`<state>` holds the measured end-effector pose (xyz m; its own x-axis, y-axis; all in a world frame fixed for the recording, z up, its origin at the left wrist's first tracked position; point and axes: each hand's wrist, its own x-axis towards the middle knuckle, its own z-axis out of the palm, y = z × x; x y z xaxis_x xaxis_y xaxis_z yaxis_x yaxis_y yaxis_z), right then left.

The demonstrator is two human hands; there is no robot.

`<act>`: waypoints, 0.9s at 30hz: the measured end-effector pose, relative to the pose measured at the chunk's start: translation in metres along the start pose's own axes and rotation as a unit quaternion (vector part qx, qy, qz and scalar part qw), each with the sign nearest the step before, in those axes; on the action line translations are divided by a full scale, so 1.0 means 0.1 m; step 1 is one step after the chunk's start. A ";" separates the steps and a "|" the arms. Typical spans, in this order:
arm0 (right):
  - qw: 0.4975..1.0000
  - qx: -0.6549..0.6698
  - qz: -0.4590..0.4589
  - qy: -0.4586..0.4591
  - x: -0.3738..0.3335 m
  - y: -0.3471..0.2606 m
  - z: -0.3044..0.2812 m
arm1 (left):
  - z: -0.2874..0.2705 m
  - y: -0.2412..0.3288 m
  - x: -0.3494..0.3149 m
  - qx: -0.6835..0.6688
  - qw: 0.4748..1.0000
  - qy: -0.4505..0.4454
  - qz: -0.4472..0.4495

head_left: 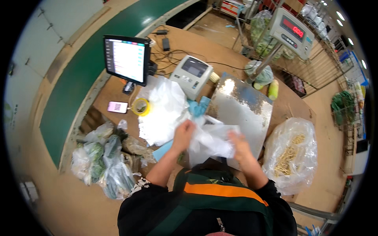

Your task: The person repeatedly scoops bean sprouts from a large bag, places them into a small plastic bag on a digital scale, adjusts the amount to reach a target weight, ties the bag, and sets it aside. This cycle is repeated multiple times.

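A thin white plastic bag point(212, 143) is stretched between my two hands, in front of my body at the near edge of the metal weighing platform point(238, 114). My left hand point(184, 134) is closed on the bag's left side. At its right side, my right hand point(241, 146) grips the bag, its fingers blurred by motion. Left of the bag lies a pile of white plastic bags point(163, 112) on the table. Some crumpled light-blue material point(199, 106) sits just beyond my left hand.
A monitor point(126, 59), label printer point(191, 76), tape roll point(140, 107) and phone point(117, 107) stand or lie at the left and back. The scale's display point(292, 31) rises at far right. Bagged vegetables point(100, 161) are at left; a clear bag of yellowish strands point(291, 157) is at right.
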<state>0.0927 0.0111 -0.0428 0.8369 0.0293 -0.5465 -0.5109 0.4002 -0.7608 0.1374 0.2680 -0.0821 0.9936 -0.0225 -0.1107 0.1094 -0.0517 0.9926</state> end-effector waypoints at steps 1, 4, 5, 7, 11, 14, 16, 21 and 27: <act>0.996 0.070 -0.011 0.059 -0.03 -0.12 -0.18 | -0.20 -0.03 0.20 0.080 0.991 0.096 0.048; 0.981 0.173 -0.082 0.024 -0.08 -0.34 -0.88 | -0.96 -0.41 0.81 0.237 0.920 0.257 0.177; 0.980 0.154 -0.116 0.040 -0.08 -0.30 -1.20 | -1.10 -0.49 0.96 0.269 0.923 0.245 0.129; 0.984 0.074 -0.139 0.085 -0.34 -0.42 -1.15 | -1.53 -0.99 1.13 0.347 0.906 0.235 0.056; 0.963 0.006 -0.222 0.151 -0.52 -0.29 -1.45 | -1.04 -0.63 1.21 0.346 0.847 0.376 0.144; 0.956 0.037 -0.215 0.198 -0.62 -0.15 -1.40 | -0.17 0.16 0.63 0.140 0.928 0.275 0.207; 0.972 -0.027 -0.181 0.149 -0.69 -0.11 -1.27 | 0.45 0.55 0.06 0.133 0.970 0.081 0.187; 0.927 -0.265 -0.254 0.077 -0.94 -0.16 -0.59 | 1.17 0.96 -0.71 0.121 0.939 -0.307 0.097; 0.947 -0.199 -0.243 0.072 -0.97 -0.34 -0.91 | 1.30 0.55 -0.43 -0.387 0.879 -0.124 -0.248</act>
<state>0.0113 -0.0883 0.0044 0.9714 -0.2056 -0.1188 -0.1301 -0.0424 -0.9906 0.0975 0.1362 -0.0295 0.7917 -0.4110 -0.4519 0.6097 0.5769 0.5436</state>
